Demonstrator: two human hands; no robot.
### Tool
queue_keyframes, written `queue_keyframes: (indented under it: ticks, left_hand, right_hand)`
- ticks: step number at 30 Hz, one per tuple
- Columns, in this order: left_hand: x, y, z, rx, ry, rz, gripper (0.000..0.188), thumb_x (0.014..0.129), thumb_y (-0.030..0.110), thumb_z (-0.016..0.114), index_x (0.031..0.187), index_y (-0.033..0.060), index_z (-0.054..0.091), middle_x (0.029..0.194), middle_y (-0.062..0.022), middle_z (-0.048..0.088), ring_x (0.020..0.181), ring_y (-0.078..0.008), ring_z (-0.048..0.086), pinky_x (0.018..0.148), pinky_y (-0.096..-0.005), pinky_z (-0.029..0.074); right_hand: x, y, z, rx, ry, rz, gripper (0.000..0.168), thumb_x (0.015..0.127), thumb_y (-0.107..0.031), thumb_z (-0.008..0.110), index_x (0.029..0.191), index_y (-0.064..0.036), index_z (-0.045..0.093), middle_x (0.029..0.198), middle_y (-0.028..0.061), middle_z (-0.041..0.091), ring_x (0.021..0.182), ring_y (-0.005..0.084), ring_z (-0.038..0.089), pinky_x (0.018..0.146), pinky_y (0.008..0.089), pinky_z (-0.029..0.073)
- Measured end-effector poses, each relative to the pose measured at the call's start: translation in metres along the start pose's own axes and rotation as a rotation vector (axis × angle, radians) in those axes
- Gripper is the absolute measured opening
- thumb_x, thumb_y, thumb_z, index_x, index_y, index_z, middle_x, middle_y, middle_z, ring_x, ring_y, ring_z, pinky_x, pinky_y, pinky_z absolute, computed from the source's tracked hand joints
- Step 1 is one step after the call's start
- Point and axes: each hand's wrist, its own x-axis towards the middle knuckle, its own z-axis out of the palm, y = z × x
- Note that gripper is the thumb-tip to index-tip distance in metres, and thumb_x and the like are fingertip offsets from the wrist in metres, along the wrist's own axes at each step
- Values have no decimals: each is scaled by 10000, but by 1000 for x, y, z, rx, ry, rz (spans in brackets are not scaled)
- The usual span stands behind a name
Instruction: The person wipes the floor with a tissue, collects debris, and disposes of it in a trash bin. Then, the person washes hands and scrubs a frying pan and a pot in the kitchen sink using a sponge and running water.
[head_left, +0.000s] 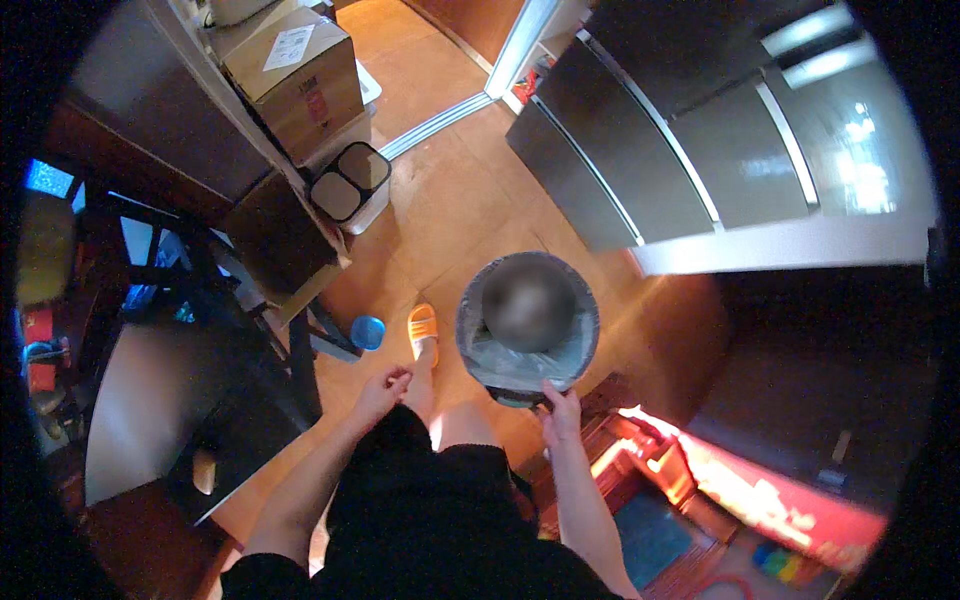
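Note:
My right hand (561, 414) grips the near rim of a round bin (466, 345) fitted with a pale plastic liner; what lies inside the bin is blurred. To its left, my left hand (388, 386) hangs over my leg with the fingers loosely curled, and nothing can be made out in it. An orange slipper (422, 324) is on my foot between the hands. On the floor left of the slipper stands a small blue container (368, 332).
A cardboard box (307, 112) and a white bin with two dark-framed lid panels (360, 180) stand at the upper left. A grey drawer cabinet (637, 157) is at the upper right. A metal floor track (442, 124) crosses the doorway. Dark table legs (304, 360) are at left.

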Motion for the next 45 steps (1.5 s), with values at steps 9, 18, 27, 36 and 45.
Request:
queue_keyframes:
  ticks: [9, 18, 27, 36, 45]
  left_hand:
    - [146, 181, 42, -330, 126, -73, 399, 889, 246, 661, 1197, 76, 473, 1124, -81, 560, 929, -192, 623, 690, -351, 582]
    - [287, 142, 50, -495, 523, -187, 397, 773, 36, 603, 1159, 55, 511, 1066, -95, 579, 856, -174, 638, 617, -334, 559]
    - [388, 110, 51, -516, 770, 20, 334, 725, 46, 654, 1046, 21, 565, 1024, -92, 603, 914, -177, 604, 820, -321, 495]
    - [465, 100, 38, -445, 791, -288, 364, 723, 43, 663, 1074, 28, 570, 1043, -98, 602, 931, -213, 627, 839, -334, 500]
    - [554, 78, 60, -1003, 964, -373, 586, 784, -96, 561, 1329, 81, 436, 1209, -88, 567, 1076, -207, 592, 863, -329, 515]
  right_hand:
    - [162, -66, 83, -338, -181, 169, 475, 859, -151, 698, 1277, -135, 474, 1182, 29, 574, 1027, 172, 576, 786, 352, 524]
    - [320, -147, 175, -1305, -336, -609, 480, 832, -202, 709, 1236, -59, 492, 1152, 112, 553, 938, 250, 596, 769, 374, 509]
    - [446, -87, 379, -1531, -808, -921, 135, 840, -134, 658, 960, -99, 610, 951, 87, 569, 835, 285, 621, 677, 378, 505]
    - [545, -43, 381, -849, -747, 80, 55, 957, -74, 541, 946, -28, 513, 809, 48, 582, 665, 110, 605, 573, 220, 486]
    - [656, 6, 420, -1064, -1026, -133, 128, 912, -20, 582, 1036, -20, 552, 827, 38, 603, 730, 105, 617, 660, 250, 518]
